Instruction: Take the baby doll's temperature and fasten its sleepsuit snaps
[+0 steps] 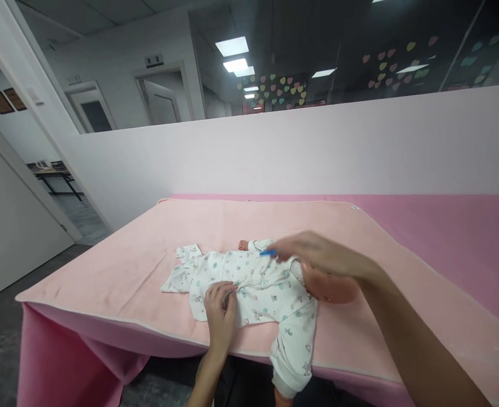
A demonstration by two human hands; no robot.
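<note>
A baby doll (332, 287) lies on its back on the table, its head to the right, dressed in a white outfit (257, 282) printed with small figures. One sleeved arm hangs over the near edge. At the outfit's middle, my left hand (220, 311) has thumb and forefinger curled together on the front cloth, seemingly pinching it. Above the doll's chest and neck, my right hand (302, 247) is blurred by motion. A slim blue object (268, 252) sticks out from its fingertips; its kind cannot be made out.
A pale pink sheet (134, 265) covers the table over a darker pink cloth (456, 243) that hangs down at the front left. A white wall (291, 152) with glass above stands behind. On the left is a door (16, 226).
</note>
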